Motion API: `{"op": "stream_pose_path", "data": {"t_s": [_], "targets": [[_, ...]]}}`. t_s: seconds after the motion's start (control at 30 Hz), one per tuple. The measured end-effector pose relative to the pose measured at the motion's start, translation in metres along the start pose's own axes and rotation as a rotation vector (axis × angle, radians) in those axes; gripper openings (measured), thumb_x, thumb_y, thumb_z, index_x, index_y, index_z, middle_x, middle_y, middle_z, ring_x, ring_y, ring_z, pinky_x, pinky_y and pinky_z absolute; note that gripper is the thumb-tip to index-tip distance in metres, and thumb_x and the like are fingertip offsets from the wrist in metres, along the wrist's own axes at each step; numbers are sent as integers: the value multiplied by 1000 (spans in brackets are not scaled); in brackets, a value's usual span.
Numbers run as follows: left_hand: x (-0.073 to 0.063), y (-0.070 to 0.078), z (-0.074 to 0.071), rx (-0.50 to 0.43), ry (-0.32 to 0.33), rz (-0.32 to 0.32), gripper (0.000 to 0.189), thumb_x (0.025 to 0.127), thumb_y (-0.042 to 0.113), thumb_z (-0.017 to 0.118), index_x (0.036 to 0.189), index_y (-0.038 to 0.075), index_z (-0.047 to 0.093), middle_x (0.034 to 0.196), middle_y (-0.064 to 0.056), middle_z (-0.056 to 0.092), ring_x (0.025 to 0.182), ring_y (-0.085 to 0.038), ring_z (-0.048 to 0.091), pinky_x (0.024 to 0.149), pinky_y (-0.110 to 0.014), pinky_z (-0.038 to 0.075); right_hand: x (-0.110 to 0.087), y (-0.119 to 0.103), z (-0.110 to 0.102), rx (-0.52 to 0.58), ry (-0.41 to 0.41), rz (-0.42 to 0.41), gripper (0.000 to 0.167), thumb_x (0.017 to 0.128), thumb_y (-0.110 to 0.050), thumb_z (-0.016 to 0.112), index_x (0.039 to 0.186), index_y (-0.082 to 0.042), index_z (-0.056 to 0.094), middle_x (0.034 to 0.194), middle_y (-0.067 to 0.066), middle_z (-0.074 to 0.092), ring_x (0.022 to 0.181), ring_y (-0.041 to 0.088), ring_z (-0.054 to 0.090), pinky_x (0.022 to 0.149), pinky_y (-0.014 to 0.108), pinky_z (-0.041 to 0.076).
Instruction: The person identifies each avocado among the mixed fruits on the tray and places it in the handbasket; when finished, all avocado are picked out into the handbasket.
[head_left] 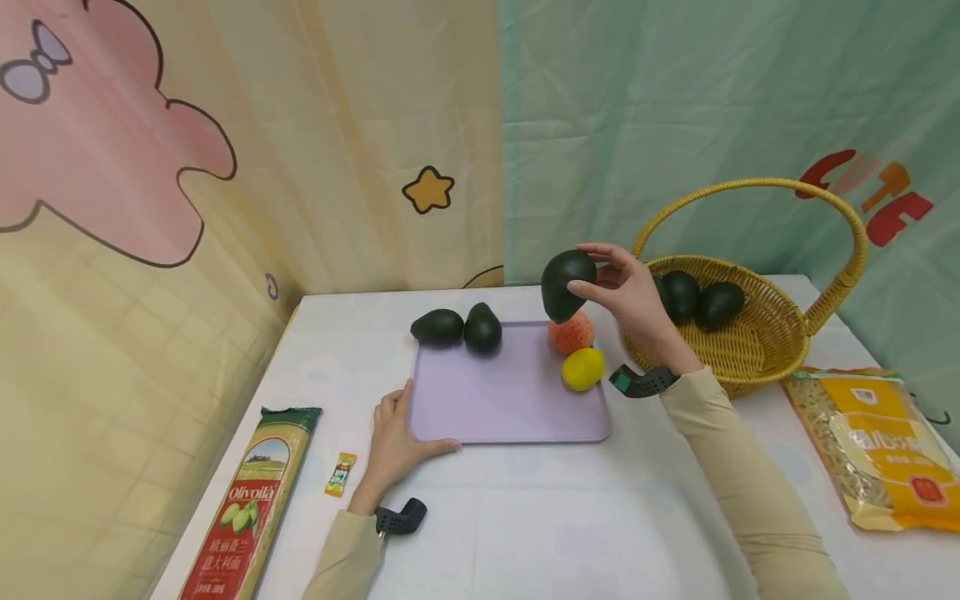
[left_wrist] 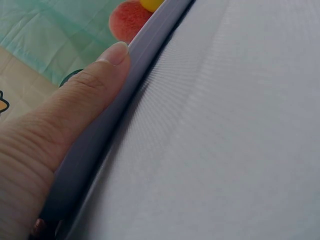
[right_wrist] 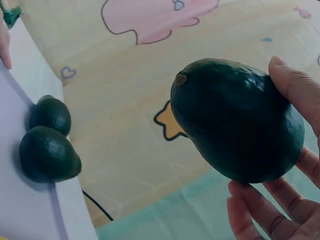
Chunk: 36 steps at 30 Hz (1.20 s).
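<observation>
Got a dark green avocado (head_left: 567, 282) held up in the air, gripped between thumb and fingers of the right hand (head_left: 630, 300), near the far right corner of a pale purple tray (head_left: 510, 400). Tilted narrow end down in the head view, partly covering a peach (head_left: 572, 335) at that corner. Can spot a lemon (head_left: 582, 369) just in front of the peach. Got the left hand (head_left: 396, 442) well apart from the right, with thumb along the tray's near rim and fingers by its left edge. See two more avocados (head_left: 483, 331) side by side at the far left corner. Off right, find a wicker basket (head_left: 731, 354) with other avocados (head_left: 722, 306) inside, then an orange bag (head_left: 877, 450) beside it. Over left, notice a small packet (head_left: 341, 474) and some pasta (head_left: 251, 508). Laid out on a white table (head_left: 525, 517), with a cartoon curtain (head_left: 420, 100) behind.
</observation>
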<state>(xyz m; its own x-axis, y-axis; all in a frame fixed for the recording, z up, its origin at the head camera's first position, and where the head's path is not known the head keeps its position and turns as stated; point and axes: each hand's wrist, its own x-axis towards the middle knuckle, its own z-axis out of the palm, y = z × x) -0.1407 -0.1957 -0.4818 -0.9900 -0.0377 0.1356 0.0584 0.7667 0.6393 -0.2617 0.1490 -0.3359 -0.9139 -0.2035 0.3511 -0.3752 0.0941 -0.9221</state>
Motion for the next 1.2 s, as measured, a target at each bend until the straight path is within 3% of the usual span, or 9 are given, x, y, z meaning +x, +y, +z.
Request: {"op": "stream_pose_path", "data": {"t_s": [0.27,0.5,0.67,0.93,1.03,1.2], "targets": [[0,0,2,-5,11,8,127,53,53,88,149,-1,23,135,-21,33,120,-34,29,97,-48,32,-16,-5,-32,49,64,-32,47,83,-4,73,127,-9,58,115,10,52,86,20,53,71,19,48],[1,1,2,-5,-1,8,128,54,54,87,149,0,22,135,-21,32,120,-34,29,97,-48,32,-27,-3,-68,22,104,18,50,84,-3,71,131,-9,55,118,7,53,92,16,56,74,18,49],[0,1,0,-6,-9,6,127,55,54,87,149,-1,21,135,-21,31,121,-34,28,97,-48,32,-34,4,-92,-85,159,70,50,87,-10,70,134,-13,53,118,1,52,89,13,53,71,18,45],[-1,2,-2,-6,-1,8,127,55,54,87,149,-1,22,135,-22,31,120,-34,28,98,-49,31,-38,13,-125,-307,151,226,56,88,-31,68,138,-20,47,128,1,46,96,14,48,74,18,40],[0,2,-2,-6,-2,12,127,55,53,87,149,-2,22,135,-22,31,120,-35,28,98,-49,31,-37,17,-135,-407,151,290,61,86,-42,68,138,-20,45,132,7,43,101,20,45,79,26,39],[0,2,-2,-9,-4,9,128,54,54,87,149,-1,22,135,-22,31,121,-35,28,98,-48,31,-33,24,-149,-522,97,375,80,83,-52,67,141,-8,36,140,21,35,117,35,40,90,52,37]]}}
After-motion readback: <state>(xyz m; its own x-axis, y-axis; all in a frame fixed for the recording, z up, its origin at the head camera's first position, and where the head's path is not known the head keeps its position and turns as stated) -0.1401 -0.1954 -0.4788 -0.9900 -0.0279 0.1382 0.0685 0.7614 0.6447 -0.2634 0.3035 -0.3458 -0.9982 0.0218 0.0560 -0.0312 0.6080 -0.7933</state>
